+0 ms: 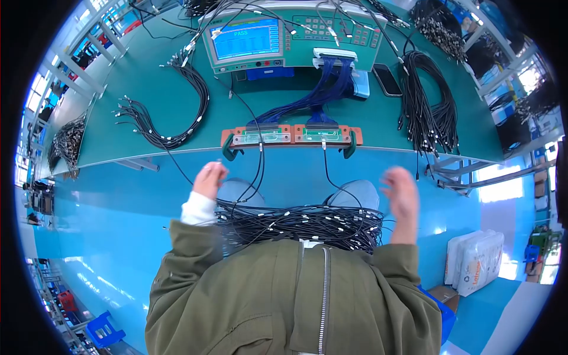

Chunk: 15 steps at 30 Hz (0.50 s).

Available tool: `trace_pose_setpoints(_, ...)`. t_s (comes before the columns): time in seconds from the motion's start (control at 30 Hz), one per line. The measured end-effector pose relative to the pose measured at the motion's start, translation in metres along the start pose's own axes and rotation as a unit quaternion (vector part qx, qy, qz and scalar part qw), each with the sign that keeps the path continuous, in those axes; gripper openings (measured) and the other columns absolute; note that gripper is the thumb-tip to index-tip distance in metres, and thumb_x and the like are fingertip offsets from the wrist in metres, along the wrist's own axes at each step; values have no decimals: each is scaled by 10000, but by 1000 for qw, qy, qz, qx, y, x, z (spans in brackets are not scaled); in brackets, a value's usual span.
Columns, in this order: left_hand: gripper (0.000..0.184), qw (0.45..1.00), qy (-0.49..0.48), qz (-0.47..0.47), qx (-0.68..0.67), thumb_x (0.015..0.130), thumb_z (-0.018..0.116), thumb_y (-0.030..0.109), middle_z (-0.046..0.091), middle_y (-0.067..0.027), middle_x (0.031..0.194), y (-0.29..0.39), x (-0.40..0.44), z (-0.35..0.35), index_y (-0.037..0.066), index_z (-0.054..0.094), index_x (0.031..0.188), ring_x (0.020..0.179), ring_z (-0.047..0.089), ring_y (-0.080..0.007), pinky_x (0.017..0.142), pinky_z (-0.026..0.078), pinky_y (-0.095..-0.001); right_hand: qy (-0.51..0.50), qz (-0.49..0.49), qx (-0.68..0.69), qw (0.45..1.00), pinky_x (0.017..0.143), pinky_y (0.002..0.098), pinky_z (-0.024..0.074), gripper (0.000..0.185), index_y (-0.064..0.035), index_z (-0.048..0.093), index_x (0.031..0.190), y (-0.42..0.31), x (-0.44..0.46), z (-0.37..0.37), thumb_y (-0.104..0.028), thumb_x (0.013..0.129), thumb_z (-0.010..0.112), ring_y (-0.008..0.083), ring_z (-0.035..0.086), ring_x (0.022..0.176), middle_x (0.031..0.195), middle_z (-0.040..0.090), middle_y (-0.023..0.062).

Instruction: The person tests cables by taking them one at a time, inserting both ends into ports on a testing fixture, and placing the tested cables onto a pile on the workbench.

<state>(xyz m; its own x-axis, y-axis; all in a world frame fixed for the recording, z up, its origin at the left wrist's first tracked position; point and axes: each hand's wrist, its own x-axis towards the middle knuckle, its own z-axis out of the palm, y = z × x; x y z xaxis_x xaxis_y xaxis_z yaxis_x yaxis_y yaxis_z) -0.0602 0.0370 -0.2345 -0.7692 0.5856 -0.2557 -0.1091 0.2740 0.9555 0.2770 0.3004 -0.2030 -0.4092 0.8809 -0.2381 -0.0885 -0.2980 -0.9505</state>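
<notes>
Black cables [307, 223] lie heaped across the lap, below and between the fingers of both hands. Left hand [211, 177]: fingers curled together, a small tip showing at them; whether it is a cable end cannot be told. Right hand [402, 192]: fingers bent, blurred, grip undetermined. Beyond and between the fingers, two cables run to the left green board [269, 136] and one to the right green board [319, 135]. Farther beyond, the tester [296, 38] displays "PASS". Looped cable bundle [198, 100]: beyond the left fingers.

black cables [302, 223] (white-tagged), heaped across lap [362, 190]
</notes>
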Motion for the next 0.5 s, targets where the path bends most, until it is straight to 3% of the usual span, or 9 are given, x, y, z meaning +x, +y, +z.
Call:
trace_pose_setpoints(0.03,190,1000,-6,7,-20,857,454,222,570,-37,815,-4,8,18,58,544,826,705,488,-99,614,402,-228,-67,28,-11,997,699,291,470,210,-53,520,1002,19,7,23,-195,849,505,172,554,851,930,583,96)
trace_pose_setpoints(0.07,200,999,-11,13,-41,859,452,218,591,-56,882,-11,19,34,40,536,825,755,515,-115,661,427,-243,-112,42,-22,993,787,320,449,235,-30,520,1011,29,11,50,-201,851,502,190,541,909,1000,570,110)
trace_pose_setpoints(0.13,223,998,-55,-3,17,862,447,206,593,-77,908,-12,39,53,16,540,794,789,536,-143,708,440,-256,-102,87,-48,990,850,307,419,244,-5,529,987,34,20,95,-207,867,462,205,517,991,1041,554,122)
trace_pose_setpoints(0.17,224,996,-78,-10,43,864,445,202,592,-81,904,-11,46,59,17,542,783,787,540,-147,708,445,-258,-102,62,-66,991,732,252,451,223,-18,537,938,45,31,106,-206,875,435,159,557,836,941,575,102)
trace_pose_setpoints(0.27,265,995,-89,11,38,873,422,224,586,-85,842,3,47,77,27,535,737,723,533,-149,673,446,-252,-108,80,-21,991,632,222,425,206,-26,538,908,53,46,125,-195,878,423,122,523,715,850,560,77)
trace_pose_setpoints(0.33,260,988,-107,-29,-106,879,410,196,580,-91,790,8,44,87,40,514,699,663,531,-148,628,452,-237,-115,98,15,988,531,191,399,195,-34,539,878,58,50,134,-183,880,412,84,490,594,759,544,52)
trace_pose_setpoints(0.5,248,967,-27,-47,-249,881,406,173,569,-87,756,6,45,107,48,499,688,614,523,-134,560,435,-217,-24,35,54,998,418,179,276,186,-31,532,847,90,16,149,-146,880,390,45,337,466,642,458,8)
